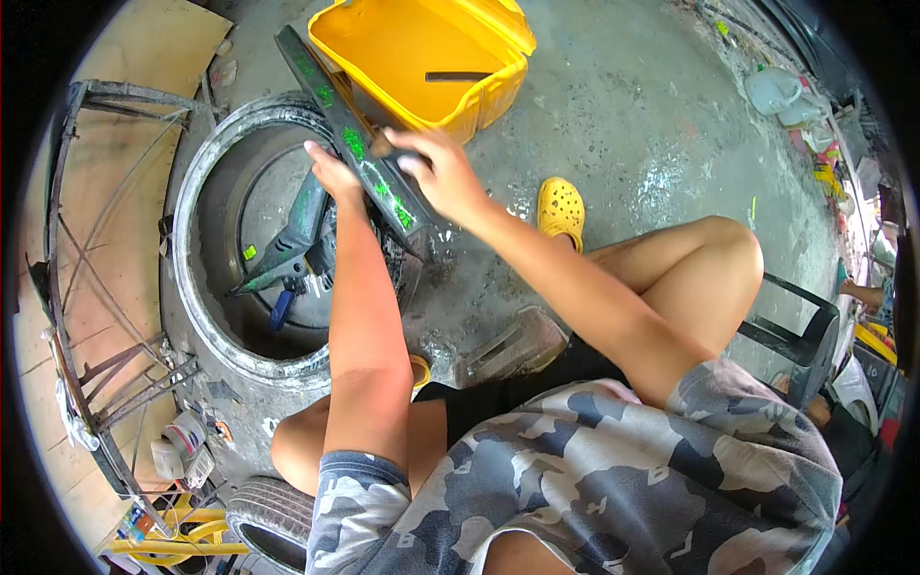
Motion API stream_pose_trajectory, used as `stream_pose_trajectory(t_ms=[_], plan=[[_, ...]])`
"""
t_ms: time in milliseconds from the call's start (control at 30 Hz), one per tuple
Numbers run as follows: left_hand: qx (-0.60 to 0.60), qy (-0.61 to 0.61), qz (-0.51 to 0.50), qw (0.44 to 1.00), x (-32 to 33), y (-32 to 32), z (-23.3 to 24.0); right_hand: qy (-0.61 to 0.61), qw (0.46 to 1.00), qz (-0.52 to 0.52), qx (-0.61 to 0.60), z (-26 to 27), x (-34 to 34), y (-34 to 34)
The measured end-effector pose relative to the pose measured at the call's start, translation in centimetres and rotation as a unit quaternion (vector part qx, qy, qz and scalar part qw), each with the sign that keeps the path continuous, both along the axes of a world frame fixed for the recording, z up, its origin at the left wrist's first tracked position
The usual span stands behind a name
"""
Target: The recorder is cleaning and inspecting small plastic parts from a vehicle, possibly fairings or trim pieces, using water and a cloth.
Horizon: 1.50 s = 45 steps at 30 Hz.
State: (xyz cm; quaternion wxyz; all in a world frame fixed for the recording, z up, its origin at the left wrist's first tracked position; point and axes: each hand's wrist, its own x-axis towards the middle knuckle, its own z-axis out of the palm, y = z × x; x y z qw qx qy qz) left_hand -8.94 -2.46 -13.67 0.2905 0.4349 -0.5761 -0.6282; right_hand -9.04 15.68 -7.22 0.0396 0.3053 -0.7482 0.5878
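A long dark plastic panel (336, 115) with patches of bright green slants across the rim of a large tyre (188, 287). My left hand (335, 172) grips the panel along its left edge, thumb pointing up. On the other side, my right hand (447, 175) pinches a small brown piece (380, 146) against the panel; motion blur hides what exactly it is. Other dark plastic parts (291, 241) with green specks lie inside the tyre, near a blue object (282, 309). The panel's upper end stands beside an open yellow plastic container (496, 93).
A metal frame (65, 187) stands at the left before tan boards (144, 36). Another tyre (269, 514) lies at lower left. A black plastic chair part (812, 330) is at right, with plastic jugs (773, 90) farther up. My foot in a yellow clog (561, 208) rests on the floor.
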Motion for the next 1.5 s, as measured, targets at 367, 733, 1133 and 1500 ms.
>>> stream_pose_trajectory(t_ms=[367, 733, 1133, 1500], plan=[[-0.033, -0.008, 0.003, 0.999, -0.1, 0.0, -1.4, -0.082, 0.996, 0.039, 0.023, 1.1, -2.1, -1.9], [-0.032, -0.019, -0.008, 0.999, 0.3, 0.6, 0.8, 0.040, 0.999, 0.031, 0.004, 0.5, -3.1, -3.3], [-0.019, -0.076, 0.015, 0.997, 0.6, 0.2, 0.8, 0.032, 0.996, 0.071, 0.049, 1.3, -0.9, -1.5], [-0.022, -0.065, 0.014, 0.998, 1.4, -0.2, 1.4, 0.059, 0.987, 0.122, 0.081, 1.6, 3.8, 4.2]])
